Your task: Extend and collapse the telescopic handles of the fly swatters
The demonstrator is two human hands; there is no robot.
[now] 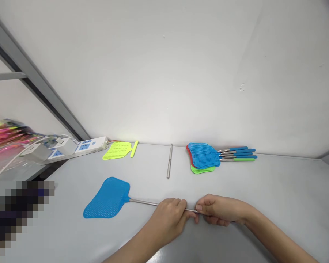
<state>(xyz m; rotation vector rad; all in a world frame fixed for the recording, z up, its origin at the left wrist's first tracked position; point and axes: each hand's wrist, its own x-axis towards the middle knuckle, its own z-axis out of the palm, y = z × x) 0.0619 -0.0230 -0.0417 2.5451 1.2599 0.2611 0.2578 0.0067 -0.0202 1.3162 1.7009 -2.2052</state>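
Note:
A blue fly swatter (108, 199) with a perforated head and a thin metal rod lies crosswise in front of me, its head to the left. Wrapped round the middle of the rod is my left hand (171, 215). My right hand (218, 210) pinches the rod farther right, a short gap from the left. That hand covers the rod's right end, so I cannot see a handle. Behind the hands, a loose metal tube (169, 162) lies pointing at the wall.
Back right, stacked fly swatters (204, 155) in blue, red and green have their handles pointing right. A yellow-green swatter head (117, 150) with its handle piece (134, 149) lies back left. Beside it runs a power strip (84, 148) with plugged chargers; bagged colourful items (11, 137) are far left.

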